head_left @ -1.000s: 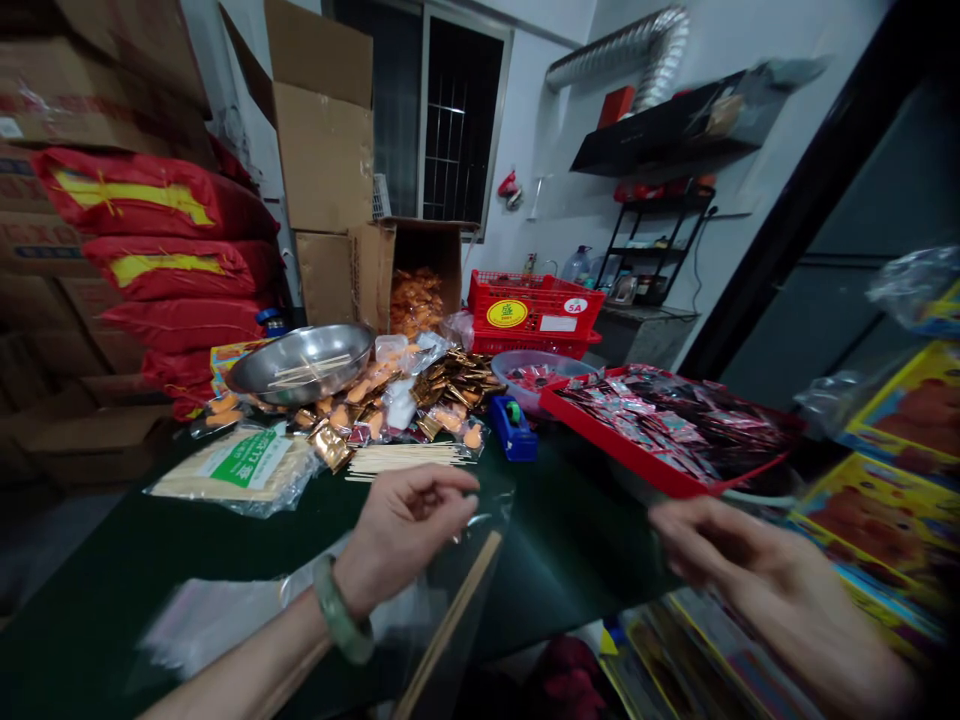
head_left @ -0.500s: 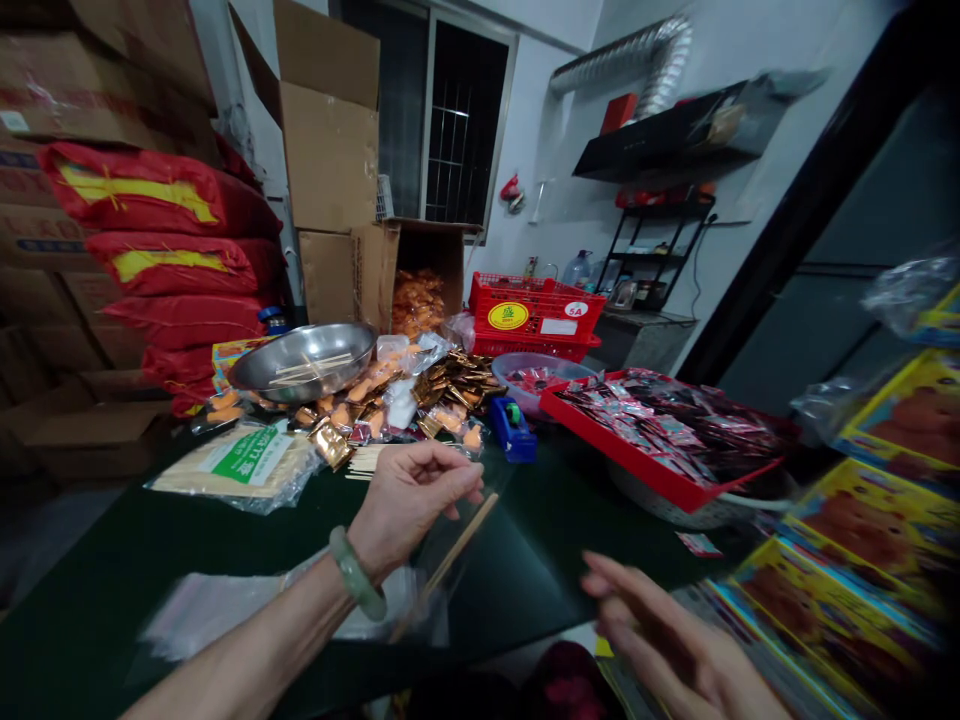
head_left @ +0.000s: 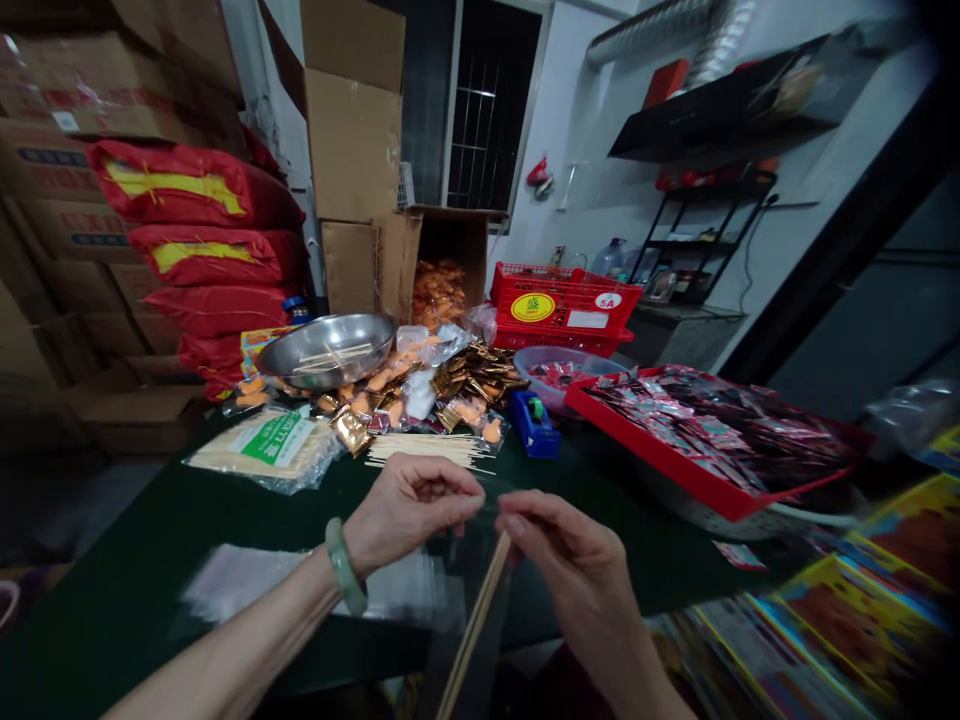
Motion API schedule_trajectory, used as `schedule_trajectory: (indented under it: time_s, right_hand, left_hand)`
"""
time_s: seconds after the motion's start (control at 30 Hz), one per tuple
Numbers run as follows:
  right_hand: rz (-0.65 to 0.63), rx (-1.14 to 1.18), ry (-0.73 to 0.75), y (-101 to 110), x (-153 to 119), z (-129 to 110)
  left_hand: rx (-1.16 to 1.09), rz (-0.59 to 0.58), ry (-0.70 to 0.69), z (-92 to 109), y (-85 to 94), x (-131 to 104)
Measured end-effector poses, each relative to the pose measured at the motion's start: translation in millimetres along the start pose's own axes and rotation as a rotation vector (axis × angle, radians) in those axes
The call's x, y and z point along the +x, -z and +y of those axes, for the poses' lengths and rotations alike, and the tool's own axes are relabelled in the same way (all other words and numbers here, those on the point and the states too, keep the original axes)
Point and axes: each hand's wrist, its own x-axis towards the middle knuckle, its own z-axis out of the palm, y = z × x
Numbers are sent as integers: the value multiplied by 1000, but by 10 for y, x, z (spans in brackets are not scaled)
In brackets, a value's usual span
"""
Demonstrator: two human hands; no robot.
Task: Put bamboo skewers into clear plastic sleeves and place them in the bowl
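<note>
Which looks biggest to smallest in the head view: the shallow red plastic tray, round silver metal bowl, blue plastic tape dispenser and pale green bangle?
Red tray
Metal bowl
Tape dispenser and bangle: too alike to rank, especially as the bangle is nearer the camera.

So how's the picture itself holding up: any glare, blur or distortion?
Head view: dim overall, with pale glare on the metal bowl; head view, lower right: yellow packages smeared and stretched; head view, upper right: corner nearly black; head view, centre: left hand and right hand readable, clear bag faintly outlined.
</note>
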Motion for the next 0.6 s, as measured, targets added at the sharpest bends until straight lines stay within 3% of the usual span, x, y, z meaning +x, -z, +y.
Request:
schedule_trajectory:
  time_s: [0.2, 0.43, 0.6]
  right_hand:
    - [-197, 267, -46, 7, 45, 106]
    - [-188, 356, -116, 7, 126, 173]
    - [-240, 410, -135, 30, 195, 190]
  left_hand:
    - [1, -146, -59, -60, 100, 2]
    - [34, -207, -93, -19, 144, -15]
    - [181, -216, -139, 35, 164, -29]
